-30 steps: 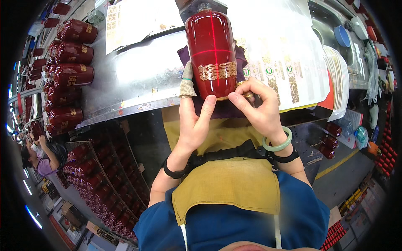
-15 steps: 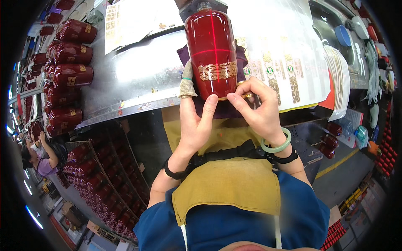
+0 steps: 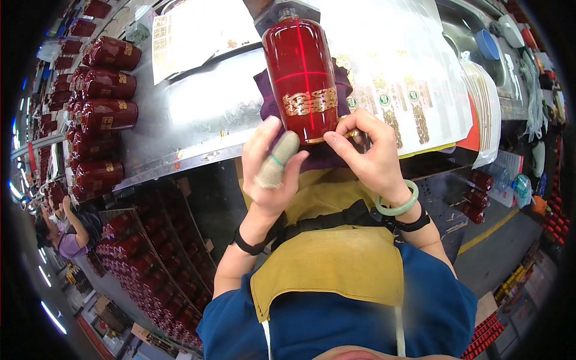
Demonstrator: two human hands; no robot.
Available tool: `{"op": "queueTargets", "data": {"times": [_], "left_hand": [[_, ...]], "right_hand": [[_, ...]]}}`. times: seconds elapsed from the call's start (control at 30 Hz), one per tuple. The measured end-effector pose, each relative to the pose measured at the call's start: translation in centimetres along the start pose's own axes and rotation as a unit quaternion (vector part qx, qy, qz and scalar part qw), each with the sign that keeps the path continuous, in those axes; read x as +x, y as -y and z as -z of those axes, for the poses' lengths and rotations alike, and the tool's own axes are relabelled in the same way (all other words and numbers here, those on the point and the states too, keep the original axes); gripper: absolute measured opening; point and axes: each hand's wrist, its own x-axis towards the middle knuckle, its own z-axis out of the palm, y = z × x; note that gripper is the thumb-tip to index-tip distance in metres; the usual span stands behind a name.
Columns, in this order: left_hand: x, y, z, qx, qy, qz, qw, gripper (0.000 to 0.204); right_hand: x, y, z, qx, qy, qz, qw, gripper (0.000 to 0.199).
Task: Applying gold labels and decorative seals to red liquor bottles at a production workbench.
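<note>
Room to move ran left along the metal surface (image 3: 204,99), between its near edge and a row of red bottles (image 3: 110,114). The gold-banded bottle (image 3: 300,72) lay on a purple cloth (image 3: 269,108), base toward the person, neck at a dark block (image 3: 306,13). Beside the base, the left hand (image 3: 273,168) had its fingers apart, one wearing a fabric sleeve (image 3: 273,168); the right hand (image 3: 372,150) had its thumb at the base, whether clamped I cannot tell. White sheets (image 3: 449,90) covered the right side; farther right sat a blue bowl (image 3: 487,45). Racked bottles (image 3: 144,252) stood below left.
</note>
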Motion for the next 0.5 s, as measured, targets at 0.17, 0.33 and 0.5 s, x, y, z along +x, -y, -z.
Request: {"op": "queueTargets", "data": {"times": [0.17, 0.33, 0.5], "left_hand": [[0.2, 0.1, -0.8, 0.077, -0.007, -0.120, 0.990, 0.031], [0.9, 0.2, -0.8, 0.100, -0.001, -0.124, 0.987, 0.028], [1.3, -0.1, -0.7, 0.104, 0.002, -0.125, 0.987, 0.026]], "right_hand": [[-0.1, -0.1, -0.1, 0.004, -0.003, -0.004, 1.000, 0.017], [0.0, -0.2, -0.1, 0.011, -0.005, -0.001, 1.000, 0.016], [0.2, -0.2, 0.2, 0.007, -0.001, 0.010, 1.000, 0.017]]}}
